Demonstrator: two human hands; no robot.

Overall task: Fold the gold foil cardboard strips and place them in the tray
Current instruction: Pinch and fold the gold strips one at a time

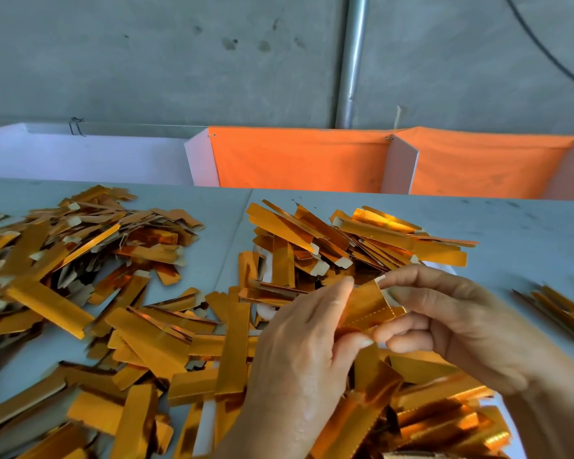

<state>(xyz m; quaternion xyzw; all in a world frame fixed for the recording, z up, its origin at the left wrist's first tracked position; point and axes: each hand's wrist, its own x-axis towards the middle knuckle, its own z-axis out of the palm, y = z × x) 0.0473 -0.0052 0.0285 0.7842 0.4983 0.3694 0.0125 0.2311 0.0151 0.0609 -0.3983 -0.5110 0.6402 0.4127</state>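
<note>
Over the pale grey table [212,207], seen from the head camera, both hands meet just right of centre around one gold foil cardboard strip [371,308]. The left hand [299,359] comes up from the bottom edge with its back to the camera; its fingers [343,293] curl around the strip's left end, the thumb pressing near the lower edge. The right hand [451,323] comes in from the lower right and pinches the strip's right end, where a bare white tab shows between thumb and forefinger; its other fingers are curled beneath. A dotted crease line runs across the strip's shiny face. The strip is held up above the table, apart from the piles below.

Loose heaps of gold foil strips [90,260] cover the left half of the table, lying crossed at all angles, some with their pale cardboard backs up. A second heap [352,240] sits just beyond the hands, and white patches under it may be a tray, though that cannot be told for sure. More strips [444,422] lie under and before the wrists, and a small bundle [564,309] lies at the right edge.

Behind the table stand white partition boards [80,157] and orange cloth [299,160] hung between them. A grey concrete wall [146,61] rises behind, with a metal pipe [353,61] running up it and a black cable [544,51] at the upper right.
</note>
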